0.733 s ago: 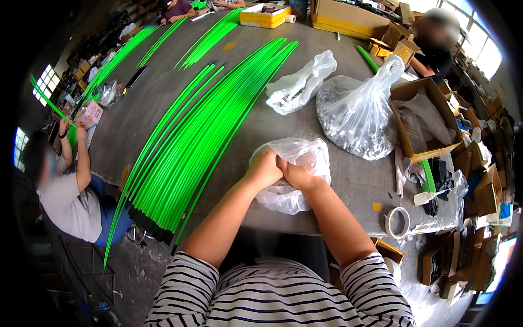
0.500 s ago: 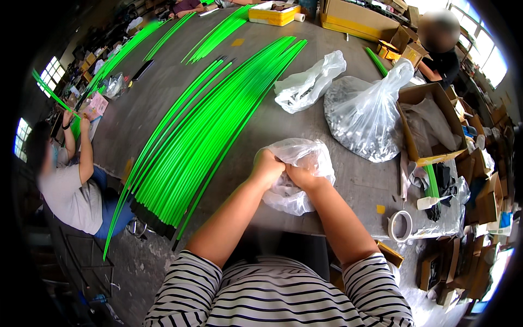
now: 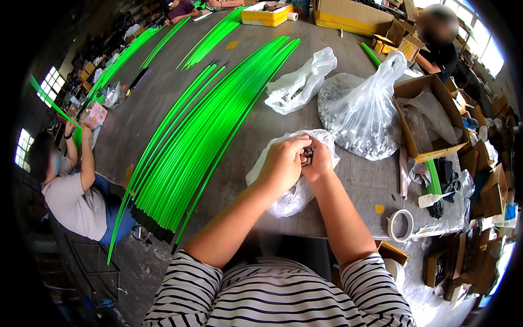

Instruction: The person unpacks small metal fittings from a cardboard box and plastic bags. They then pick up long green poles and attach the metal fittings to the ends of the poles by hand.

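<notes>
My two hands meet over a crumpled clear plastic bag [image 3: 261,168] near the table's front edge. Small dark, metallic-looking pieces [image 3: 308,155] lie cupped in my right hand [image 3: 322,161], its fingers curled round them. From the left, my left hand [image 3: 283,164] is closed against the same pieces, fingertips bent over them. How many pieces there are, and their exact shape, I cannot make out. Much of the bag is hidden beneath my hands and wrists.
Bright green rods [image 3: 201,141] with dark ends fan out to the left. Beyond my right hand stand a big clear bag [image 3: 362,122] of small pale parts, an emptier bag [image 3: 302,82] and a cardboard box [image 3: 430,117]. A tape roll [image 3: 400,225] lies front right. Co-workers sit around.
My hands have come up out of the bag and now hold small pieces together above it. The bag has flattened and spread to the left. The view has shifted slightly.
</notes>
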`<state>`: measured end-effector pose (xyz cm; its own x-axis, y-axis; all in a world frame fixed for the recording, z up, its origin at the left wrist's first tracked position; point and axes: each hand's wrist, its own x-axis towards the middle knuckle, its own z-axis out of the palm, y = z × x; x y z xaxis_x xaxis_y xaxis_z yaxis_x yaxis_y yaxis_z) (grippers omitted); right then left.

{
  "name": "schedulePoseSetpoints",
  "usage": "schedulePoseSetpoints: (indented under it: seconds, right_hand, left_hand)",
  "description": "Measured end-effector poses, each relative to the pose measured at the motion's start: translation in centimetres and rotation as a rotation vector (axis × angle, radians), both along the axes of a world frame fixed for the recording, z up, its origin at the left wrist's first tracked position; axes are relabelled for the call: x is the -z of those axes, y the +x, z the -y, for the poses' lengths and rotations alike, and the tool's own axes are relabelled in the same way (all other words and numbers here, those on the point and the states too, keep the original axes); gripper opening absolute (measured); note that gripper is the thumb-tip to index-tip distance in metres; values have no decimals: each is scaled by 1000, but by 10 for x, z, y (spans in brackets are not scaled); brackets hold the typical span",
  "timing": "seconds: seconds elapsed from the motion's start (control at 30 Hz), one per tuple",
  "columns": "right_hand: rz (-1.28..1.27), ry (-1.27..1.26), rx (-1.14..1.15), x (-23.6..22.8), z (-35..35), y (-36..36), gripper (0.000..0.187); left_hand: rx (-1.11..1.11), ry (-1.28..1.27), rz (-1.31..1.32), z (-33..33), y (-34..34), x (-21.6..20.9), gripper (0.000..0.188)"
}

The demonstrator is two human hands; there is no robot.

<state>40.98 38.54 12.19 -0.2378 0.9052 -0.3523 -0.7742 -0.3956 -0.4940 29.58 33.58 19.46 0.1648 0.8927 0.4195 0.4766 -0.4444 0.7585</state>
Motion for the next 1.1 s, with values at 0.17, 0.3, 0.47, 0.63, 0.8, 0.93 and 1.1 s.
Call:
schedulePoseSetpoints:
  seconds: [0.17,0.3,0.47,0.63,0.8,0.93,1.1]
  right_hand:
    - [-107,-90,-142,-8,1,9,15]
    - [-91,-116,-237,-15,6,9,19]
    - [-66,-85,-256,-11,6,11,16]
    - [100,-41,-150,-19,12,-1,16]
    - [1552,759,355,-11,9,-10,27]
    - [2138,805,135,-7,17,-17,32]
    - [2091,841,85,-8,19,-18,27]
  left_hand:
    - [-151,211,-152,3,-10,-16,22]
    - [-196,258,-403,12,-28,-8,25]
    - [-72,-107,-284,15,-40,4,42]
    - [-16,-68,-179,7,-33,37,54]
    - [-47,81,-120,12,-17,37,55]
    - [-343,164,-125,21,-61,21,35]
    - [-700,-97,-895,29,-151,33,39]
